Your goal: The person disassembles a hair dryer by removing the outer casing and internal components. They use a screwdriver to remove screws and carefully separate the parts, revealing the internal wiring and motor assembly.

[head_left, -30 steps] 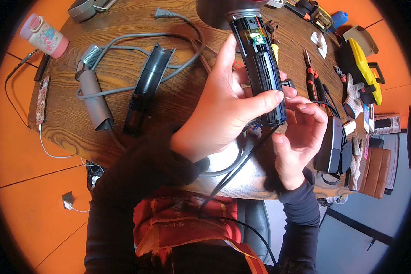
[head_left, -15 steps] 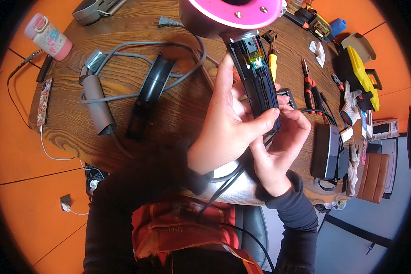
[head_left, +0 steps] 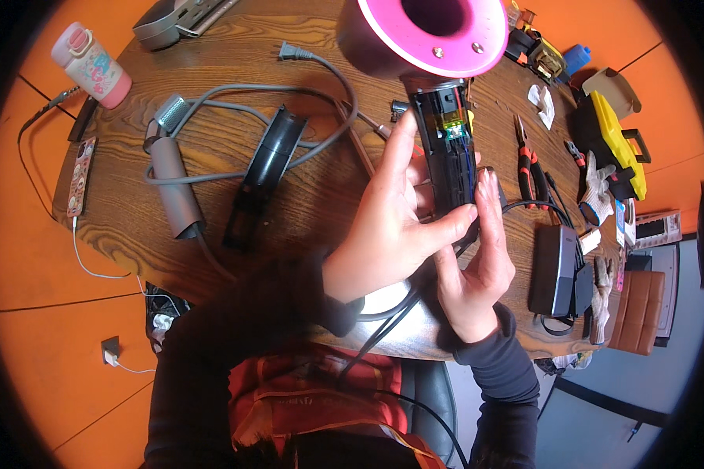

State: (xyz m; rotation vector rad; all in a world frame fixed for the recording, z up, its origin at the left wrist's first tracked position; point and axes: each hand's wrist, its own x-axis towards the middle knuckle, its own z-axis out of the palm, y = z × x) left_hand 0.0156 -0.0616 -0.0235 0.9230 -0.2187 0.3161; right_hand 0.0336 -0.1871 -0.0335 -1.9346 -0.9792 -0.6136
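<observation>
A hair dryer (head_left: 450,168) with a bright pink ring face is held up over the table, its round head at the far side. The handle is stripped open, showing a small circuit board and dark blue wires inside a black frame. My left hand (head_left: 395,234) is wrapped around the handle from the left, its thumb across the lower end. My right hand (head_left: 479,270) grips the handle's lower end from the right, fingers straight along its side and thumb below. A curved black handle shell (head_left: 270,160) and a grey tubular sleeve (head_left: 172,184) lie to the left.
A grey cord (head_left: 235,87) loops across the left of the wooden table (head_left: 235,51), ending in a plug. On the right are red-handled pliers (head_left: 529,168), a dark box-shaped device (head_left: 554,266), gloves (head_left: 597,187) and a yellow-black toolbox (head_left: 614,148). A cup (head_left: 94,66) stands far left.
The view has shifted slightly, and the hair dryer appears farther right and a bit lower. My right fingers have straightened from a curl and now lie along the handle.
</observation>
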